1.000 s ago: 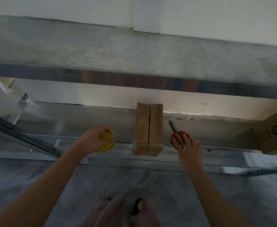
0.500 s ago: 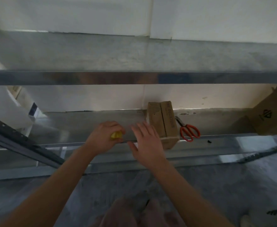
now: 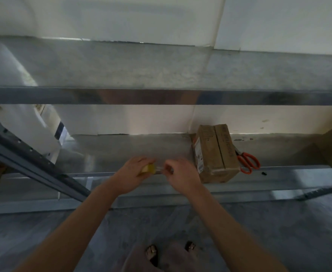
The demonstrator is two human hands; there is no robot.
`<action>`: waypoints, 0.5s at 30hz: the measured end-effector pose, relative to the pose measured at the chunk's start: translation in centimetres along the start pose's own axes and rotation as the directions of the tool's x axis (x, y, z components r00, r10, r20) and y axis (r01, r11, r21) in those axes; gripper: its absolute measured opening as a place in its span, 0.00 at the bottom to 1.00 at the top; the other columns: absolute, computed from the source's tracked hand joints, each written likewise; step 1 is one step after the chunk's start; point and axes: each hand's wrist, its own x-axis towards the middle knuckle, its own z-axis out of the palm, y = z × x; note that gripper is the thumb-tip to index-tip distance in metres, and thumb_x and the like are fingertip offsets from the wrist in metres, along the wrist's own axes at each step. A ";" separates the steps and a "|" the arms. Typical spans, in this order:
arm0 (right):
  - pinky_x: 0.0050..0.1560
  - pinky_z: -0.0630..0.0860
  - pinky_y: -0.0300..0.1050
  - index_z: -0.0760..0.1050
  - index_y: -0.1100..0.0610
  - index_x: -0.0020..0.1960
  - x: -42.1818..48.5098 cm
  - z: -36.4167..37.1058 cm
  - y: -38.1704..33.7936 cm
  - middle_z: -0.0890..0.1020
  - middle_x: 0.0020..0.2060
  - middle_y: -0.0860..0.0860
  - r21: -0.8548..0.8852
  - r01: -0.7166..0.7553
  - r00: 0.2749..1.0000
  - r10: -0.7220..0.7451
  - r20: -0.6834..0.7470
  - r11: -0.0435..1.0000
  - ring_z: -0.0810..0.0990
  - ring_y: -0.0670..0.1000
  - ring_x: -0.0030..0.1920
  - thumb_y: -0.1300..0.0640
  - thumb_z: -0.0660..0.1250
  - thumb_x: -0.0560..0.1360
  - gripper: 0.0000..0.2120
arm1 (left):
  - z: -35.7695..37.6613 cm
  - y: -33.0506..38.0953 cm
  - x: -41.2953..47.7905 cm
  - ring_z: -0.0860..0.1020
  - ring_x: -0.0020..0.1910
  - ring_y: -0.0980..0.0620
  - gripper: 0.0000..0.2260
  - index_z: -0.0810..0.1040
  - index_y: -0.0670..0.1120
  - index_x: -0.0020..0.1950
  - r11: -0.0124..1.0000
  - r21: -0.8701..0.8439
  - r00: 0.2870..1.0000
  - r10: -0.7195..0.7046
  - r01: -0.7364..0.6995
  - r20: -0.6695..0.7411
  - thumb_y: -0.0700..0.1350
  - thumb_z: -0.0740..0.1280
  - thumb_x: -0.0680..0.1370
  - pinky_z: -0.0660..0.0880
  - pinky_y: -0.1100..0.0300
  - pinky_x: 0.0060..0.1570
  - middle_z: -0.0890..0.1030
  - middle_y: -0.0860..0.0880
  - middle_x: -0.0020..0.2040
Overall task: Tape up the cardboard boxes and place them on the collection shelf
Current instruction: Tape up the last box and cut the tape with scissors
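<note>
while the left hand grips the yellow tape roll and the right hand pinches its loose end, the cardboard box sits on the shelf just right of them, beside the scissors, its seam apparently untaped, so sealing seems barely begun.

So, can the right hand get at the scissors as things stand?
Probably, though not at once. The scissors lie uncovered on the shelf just past the cardboard box, which the right hand could pass in front of. But that hand is pinching at the tape roll the left hand holds.
</note>
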 end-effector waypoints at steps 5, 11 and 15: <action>0.41 0.70 0.41 0.80 0.47 0.47 0.4 0.4 -0.4 0.83 0.43 0.45 0.114 -0.183 0.981 0.175 0.078 0.976 0.79 0.48 0.45 0.47 0.68 0.75 0.06 | 0.3 -1.9 1.5 0.72 0.57 0.49 0.23 0.77 0.44 0.62 0.999 0.046 0.993 -0.001 0.007 -0.116 0.51 0.71 0.70 0.64 0.64 0.57 0.79 0.43 0.59; 0.43 0.70 0.43 0.78 0.50 0.47 3.0 3.2 2.4 0.82 0.47 0.50 0.115 -0.462 0.878 0.434 0.203 0.880 0.80 0.53 0.49 0.49 0.65 0.76 0.06 | 4.4 -4.2 3.9 0.76 0.57 0.40 0.26 0.78 0.46 0.63 0.989 0.044 0.990 -0.142 0.143 -0.022 0.46 0.77 0.66 0.72 0.51 0.61 0.78 0.42 0.59; 0.45 0.70 0.44 0.79 0.51 0.52 4.3 5.0 4.1 0.82 0.51 0.52 0.026 -0.536 0.824 0.516 0.234 0.844 0.79 0.55 0.54 0.49 0.63 0.78 0.08 | 6.5 -5.2 4.9 0.76 0.55 0.41 0.26 0.78 0.45 0.62 0.987 0.005 0.987 -0.158 0.158 0.001 0.41 0.77 0.65 0.73 0.50 0.60 0.76 0.42 0.57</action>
